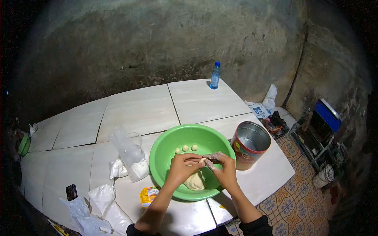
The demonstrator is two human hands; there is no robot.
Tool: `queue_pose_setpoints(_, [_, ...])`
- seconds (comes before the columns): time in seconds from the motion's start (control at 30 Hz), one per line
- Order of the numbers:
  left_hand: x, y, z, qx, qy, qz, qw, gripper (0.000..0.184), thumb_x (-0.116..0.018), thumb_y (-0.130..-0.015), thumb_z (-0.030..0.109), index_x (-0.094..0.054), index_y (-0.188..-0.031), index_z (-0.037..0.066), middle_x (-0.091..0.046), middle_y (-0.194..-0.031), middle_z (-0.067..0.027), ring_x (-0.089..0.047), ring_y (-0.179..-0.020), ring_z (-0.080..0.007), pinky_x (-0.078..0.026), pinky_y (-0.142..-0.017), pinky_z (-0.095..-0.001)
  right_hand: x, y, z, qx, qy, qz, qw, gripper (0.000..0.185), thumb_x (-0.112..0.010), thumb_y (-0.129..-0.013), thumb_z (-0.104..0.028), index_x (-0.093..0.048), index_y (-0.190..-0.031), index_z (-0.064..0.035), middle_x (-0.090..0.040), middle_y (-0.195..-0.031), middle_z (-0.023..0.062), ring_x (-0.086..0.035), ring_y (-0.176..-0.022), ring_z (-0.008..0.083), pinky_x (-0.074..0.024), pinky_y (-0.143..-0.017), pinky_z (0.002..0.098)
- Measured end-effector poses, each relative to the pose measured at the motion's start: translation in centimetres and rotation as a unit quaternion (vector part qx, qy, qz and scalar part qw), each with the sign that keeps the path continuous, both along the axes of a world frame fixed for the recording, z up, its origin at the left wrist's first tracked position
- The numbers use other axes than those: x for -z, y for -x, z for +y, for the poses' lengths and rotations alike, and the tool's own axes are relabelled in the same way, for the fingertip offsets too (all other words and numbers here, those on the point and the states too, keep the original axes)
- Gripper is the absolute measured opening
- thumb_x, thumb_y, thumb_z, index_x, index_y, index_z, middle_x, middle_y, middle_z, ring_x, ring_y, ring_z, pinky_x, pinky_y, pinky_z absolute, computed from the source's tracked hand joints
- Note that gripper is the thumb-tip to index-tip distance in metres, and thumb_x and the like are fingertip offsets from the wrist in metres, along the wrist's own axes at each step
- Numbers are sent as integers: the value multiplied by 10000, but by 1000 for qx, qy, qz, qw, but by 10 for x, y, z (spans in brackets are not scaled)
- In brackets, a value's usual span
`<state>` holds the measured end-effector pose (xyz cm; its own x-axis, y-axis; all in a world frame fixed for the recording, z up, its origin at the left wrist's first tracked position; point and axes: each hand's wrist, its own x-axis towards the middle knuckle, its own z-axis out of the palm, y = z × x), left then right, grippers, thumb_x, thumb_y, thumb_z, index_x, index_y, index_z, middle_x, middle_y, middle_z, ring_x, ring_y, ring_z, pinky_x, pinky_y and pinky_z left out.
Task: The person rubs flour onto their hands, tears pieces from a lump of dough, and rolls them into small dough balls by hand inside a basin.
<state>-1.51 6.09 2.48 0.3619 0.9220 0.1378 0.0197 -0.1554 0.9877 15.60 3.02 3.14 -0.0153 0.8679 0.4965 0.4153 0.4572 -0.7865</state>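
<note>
A green basin (159, 157) stands on the white tiled table, with both my hands over it. Between their fingertips is a small piece of dough (203, 160). My left hand (183, 167) has its fingers closed against the piece from the left. From the other side my right hand (221, 165), whitened with flour on thumb and fingers, pinches it. Beneath them a larger lump of dough (195, 181) lies in the basin, partly covered by my left hand. Three small dough balls (186, 148) sit in a row toward the basin's far side.
Right of the basin stands an open tin (252, 147). Clear plastic bags with white powder (139, 169), a yellow packet (148, 196), more white bags (104, 200) and a phone (71, 192) lie to the left. A blue-capped bottle (215, 75) stands near the table's back edge.
</note>
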Motion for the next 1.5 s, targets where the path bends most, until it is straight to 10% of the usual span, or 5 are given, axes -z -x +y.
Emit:
queue_pose_setpoints(0.33, [-3, -10, -5, -94, 0, -69, 993, 173, -685, -809, 30, -685, -958, -58, -703, -849, -122, -683, -751, -146, -559, -690, -242, 9, 7, -5, 49, 1, 48, 998, 231, -710, -797, -88, -679, -990, 33, -694, -889, 159, -686, -762, 190, -531, -702, 287])
queue_pose_setpoints(0.6, [-16, 2, -10, 23, 58, -40, 997, 448, -706, -816, 79, -568, -1238, 14, -654, -1099, -167, -653, -955, -181, -547, -790, -271, 0, 4, -2, 77, -7, 40, 996, 173, -722, -762, -30, -697, -926, 22, -700, -847, 113, -678, -746, 155, -524, -703, 257])
queue_pose_setpoints(0.67, [-15, -2, -12, -101, -129, 82, 983, 493, -728, -791, 87, -564, -1254, 42, -649, -1120, -165, -655, -979, -202, -551, -773, -281, -2, 3, -1, 70, -55, -14, 996, 190, -721, -748, -21, -699, -934, 12, -691, -835, 115, -670, -728, 163, -520, -691, 269])
queue_pose_setpoints(1.2, [-10, -15, -11, -122, -42, -67, 989, 207, -690, -823, 60, -678, -993, -58, -706, -860, -125, -691, -764, -157, -560, -698, -243, -7, 12, -9, 70, -24, 3, 997, 240, -702, -794, -62, -682, -1022, 10, -691, -881, 141, -672, -770, 189, -510, -719, 279])
queue_pose_setpoints(1.5, [-8, -4, -9, -56, -50, -65, 995, 418, -703, -808, 69, -600, -1211, 33, -646, -1116, -169, -645, -990, -213, -522, -857, -310, -1, 8, -1, 91, -67, 3, 994, 201, -701, -788, -58, -681, -970, 24, -684, -852, 145, -671, -739, 199, -517, -694, 288])
